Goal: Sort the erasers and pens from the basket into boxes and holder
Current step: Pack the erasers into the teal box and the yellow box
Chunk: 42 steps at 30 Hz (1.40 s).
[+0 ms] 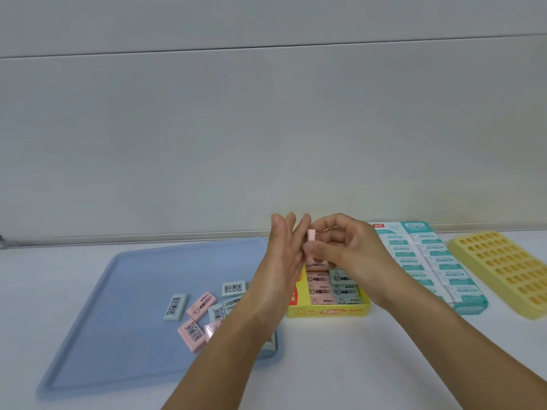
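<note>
Both hands meet above the far end of the yellow eraser box (328,312). My right hand (346,247) pinches a pink eraser (310,235) upright between thumb and fingers. My left hand (284,250) stands edge-up with straight fingers against that eraser's left side. The yellow box holds rows of pink and pale green erasers (343,288). Several loose pink and pale blue-green erasers (201,304) lie on the blue tray (118,306) at the left, some hidden under my left forearm.
A teal box (470,306) filled with white-and-teal erasers sits right of the yellow box. A yellow holder (509,270) with many slots lies at the far right. A grey wall rises just behind the white table.
</note>
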Tool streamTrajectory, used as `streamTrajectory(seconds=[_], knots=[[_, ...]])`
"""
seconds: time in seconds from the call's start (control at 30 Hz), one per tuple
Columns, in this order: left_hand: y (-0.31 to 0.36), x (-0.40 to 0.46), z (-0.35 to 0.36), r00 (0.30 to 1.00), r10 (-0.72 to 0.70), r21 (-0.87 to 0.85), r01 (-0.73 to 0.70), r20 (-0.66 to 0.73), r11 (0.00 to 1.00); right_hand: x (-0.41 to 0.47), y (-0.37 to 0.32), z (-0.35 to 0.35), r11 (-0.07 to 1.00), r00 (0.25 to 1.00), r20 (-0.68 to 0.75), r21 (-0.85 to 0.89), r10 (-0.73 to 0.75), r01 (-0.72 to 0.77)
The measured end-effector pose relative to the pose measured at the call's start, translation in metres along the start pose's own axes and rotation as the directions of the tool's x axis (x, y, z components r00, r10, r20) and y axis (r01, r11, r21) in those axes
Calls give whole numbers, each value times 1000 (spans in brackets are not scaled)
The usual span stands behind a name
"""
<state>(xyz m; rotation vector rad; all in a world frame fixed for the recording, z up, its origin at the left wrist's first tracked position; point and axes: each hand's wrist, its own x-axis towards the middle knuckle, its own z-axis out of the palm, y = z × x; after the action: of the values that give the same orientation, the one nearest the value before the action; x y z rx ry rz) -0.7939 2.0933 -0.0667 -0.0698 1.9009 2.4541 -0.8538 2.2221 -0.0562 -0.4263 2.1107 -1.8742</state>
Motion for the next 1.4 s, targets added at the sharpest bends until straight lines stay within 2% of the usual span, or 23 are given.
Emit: streamTrajectory(seconds=[0.07,0.13,0.17,0.23,0.3,0.37,0.43,0.53,0.63,0.77,0.93,1.0,1.07,1.13,1.23,1.3,1.33,1.4], knots=[[-1,4,-3,1000,-4,137,5,-14,991,0,8,-4,997,999,-8,-71,-40,40],[-3,4,-9,993,-5,308,42,-120,950,1,14,-11,932,990,3,-337,-144,137],[-7,-1,-13,992,22,452,36,-124,891,2,17,-14,858,983,49,-481,-179,180],[-20,-14,-22,998,57,755,-45,10,655,2,20,-17,715,972,166,-658,-167,235],[-26,-20,-31,996,19,879,-82,82,471,1,21,-17,598,961,250,-755,-121,271],[-25,-16,-34,995,13,910,-97,100,404,1,20,-16,518,952,289,-801,-105,300],[-18,-12,-34,994,13,919,-102,105,380,2,17,-15,473,951,290,-827,-103,303],[-16,-15,-35,994,-2,908,-95,105,408,5,14,-12,429,952,298,-853,-70,299],[-13,-15,-33,996,-19,883,-71,90,463,8,17,-11,441,948,308,-842,-82,312],[-16,-15,-34,996,-19,862,-63,84,503,9,21,-17,523,945,311,-791,-103,317],[-15,-16,-31,998,1,860,-59,68,507,9,23,-17,434,943,310,-838,-119,330],[-12,-21,-38,998,62,833,-53,23,551,8,20,-17,438,947,290,-840,-138,321],[-5,-31,-57,974,211,827,-56,-78,560,7,14,-14,519,946,259,-791,-194,323],[6,-47,-84,943,288,872,4,-166,489,6,7,-2,569,922,272,-727,-274,384],[19,-68,-120,941,216,932,185,-259,312,13,-3,33,490,854,429,-700,-294,520],[22,-71,-127,954,111,951,257,-278,170,23,-6,61,403,816,537,-713,-213,574],[22,-69,-127,959,63,954,266,-277,135,28,-5,75,360,805,572,-725,-159,587],[22,-63,-124,962,6,954,269,-272,135,38,-2,97,296,796,604,-753,-42,588]])
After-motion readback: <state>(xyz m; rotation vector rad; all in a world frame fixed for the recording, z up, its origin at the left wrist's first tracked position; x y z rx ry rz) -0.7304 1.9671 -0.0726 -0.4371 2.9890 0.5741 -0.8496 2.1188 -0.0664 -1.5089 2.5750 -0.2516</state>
